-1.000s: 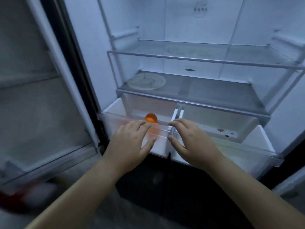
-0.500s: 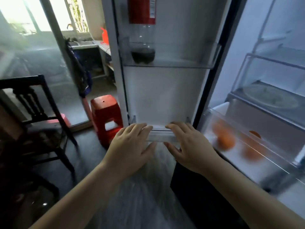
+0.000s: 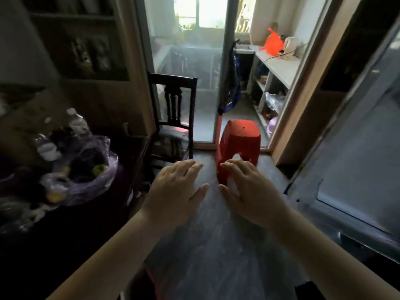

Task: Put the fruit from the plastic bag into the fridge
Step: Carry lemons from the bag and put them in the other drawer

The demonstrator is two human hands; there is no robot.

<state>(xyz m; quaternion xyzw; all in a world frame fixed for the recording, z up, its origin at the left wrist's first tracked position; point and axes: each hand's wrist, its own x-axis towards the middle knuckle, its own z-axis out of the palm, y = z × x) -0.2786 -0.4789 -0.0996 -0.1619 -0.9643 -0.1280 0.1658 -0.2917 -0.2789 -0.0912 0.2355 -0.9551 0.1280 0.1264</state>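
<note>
A translucent purple plastic bag (image 3: 86,176) lies open on a dark table at the left, with green and yellow fruit (image 3: 98,169) showing inside it. My left hand (image 3: 175,189) and my right hand (image 3: 249,189) hover side by side over the floor, palms down, fingers spread, both empty and to the right of the bag. The open fridge door (image 3: 355,161) fills the right edge; the fridge's inside is out of view.
A red plastic stool (image 3: 240,144) stands on the floor just beyond my right hand. A dark wooden chair (image 3: 173,118) stands beside the table. Plastic bottles (image 3: 75,122) stand behind the bag. A glass door and a white shelf unit (image 3: 275,70) lie farther back.
My view has swung left, from the fridge drawers holding oranges, past the fridge door, to the room with the table and bag. Both hands stay empty and keep their pose.
</note>
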